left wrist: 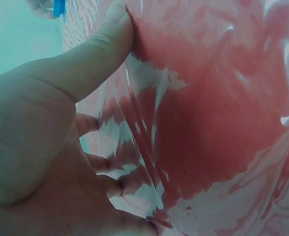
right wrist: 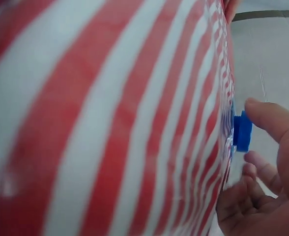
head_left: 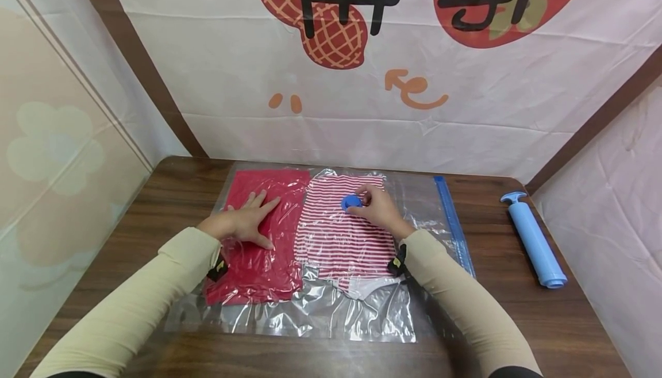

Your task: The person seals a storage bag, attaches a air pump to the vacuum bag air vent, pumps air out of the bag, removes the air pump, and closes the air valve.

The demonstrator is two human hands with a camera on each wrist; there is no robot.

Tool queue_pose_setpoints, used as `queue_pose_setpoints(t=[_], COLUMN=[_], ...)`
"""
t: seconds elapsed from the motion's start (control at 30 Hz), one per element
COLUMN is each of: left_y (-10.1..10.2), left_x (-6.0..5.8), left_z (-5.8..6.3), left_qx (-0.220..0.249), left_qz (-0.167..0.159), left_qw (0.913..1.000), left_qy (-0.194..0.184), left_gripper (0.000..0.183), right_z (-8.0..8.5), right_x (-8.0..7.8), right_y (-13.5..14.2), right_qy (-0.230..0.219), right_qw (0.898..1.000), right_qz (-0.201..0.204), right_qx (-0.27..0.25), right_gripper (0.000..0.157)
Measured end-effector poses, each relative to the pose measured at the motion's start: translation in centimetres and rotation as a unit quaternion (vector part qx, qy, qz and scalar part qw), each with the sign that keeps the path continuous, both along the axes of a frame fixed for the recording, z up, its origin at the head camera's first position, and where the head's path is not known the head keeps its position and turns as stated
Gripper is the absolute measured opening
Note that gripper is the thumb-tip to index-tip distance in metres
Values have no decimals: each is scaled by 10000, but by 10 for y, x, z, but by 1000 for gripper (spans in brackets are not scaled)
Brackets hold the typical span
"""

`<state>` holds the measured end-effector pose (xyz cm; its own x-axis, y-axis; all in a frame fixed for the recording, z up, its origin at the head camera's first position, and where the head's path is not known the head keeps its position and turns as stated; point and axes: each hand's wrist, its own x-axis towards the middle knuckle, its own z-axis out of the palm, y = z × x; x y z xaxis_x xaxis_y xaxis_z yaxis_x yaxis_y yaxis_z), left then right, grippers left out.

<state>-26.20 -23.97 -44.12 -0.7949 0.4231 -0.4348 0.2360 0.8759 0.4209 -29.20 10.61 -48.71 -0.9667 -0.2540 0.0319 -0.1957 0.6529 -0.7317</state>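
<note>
A clear plastic vacuum storage bag [head_left: 320, 315] lies flat with a folded red cloth [head_left: 258, 280] in its left half and a red-and-white striped garment [head_left: 336, 246] to the right of that. My left hand [head_left: 248, 222] rests on the bag over the red cloth, its fingers spread. With thumb and fingertips, my right hand [head_left: 380, 210] holds the round blue valve cap [head_left: 351, 203] above the striped garment. In the right wrist view, the thumb sits at one edge of the cap [right wrist: 243, 132] and a fingertip close by the opposite edge.
The bag's blue zip strip [head_left: 455, 223] runs down its right end. A light blue hand pump [head_left: 535, 243] lies at the right of the brown wooden table [head_left: 496, 297]. Printed cloth walls [head_left: 362, 131] stand at the back and both sides.
</note>
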Motion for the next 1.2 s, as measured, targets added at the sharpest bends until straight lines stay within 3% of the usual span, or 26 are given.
queue_pose_setpoints(t=[0.23, 0.53, 0.87, 1.2], left_y=[2, 2, 3, 2], left_x=[0, -1, -2, -2], left_z=[2, 2, 0, -1], left_qx=[24, -44, -77, -103], left_qz=[43, 43, -32, -63], left_qw=[10000, 10000, 10000, 9999], left_qy=[-45, -50, -31, -49], left_gripper=[117, 116, 115, 115], right_z=[-9, -10, -12, -11], right_x=[-8, -12, -14, -13], right_y=[10, 13, 10, 12], right_qy=[375, 23, 130, 283], right_qw=[9985, 9953, 9971, 9961], right_qz=[292, 752, 587, 755], right_qx=[-256, -603, -458, -352], right_gripper=[42, 41, 35, 36])
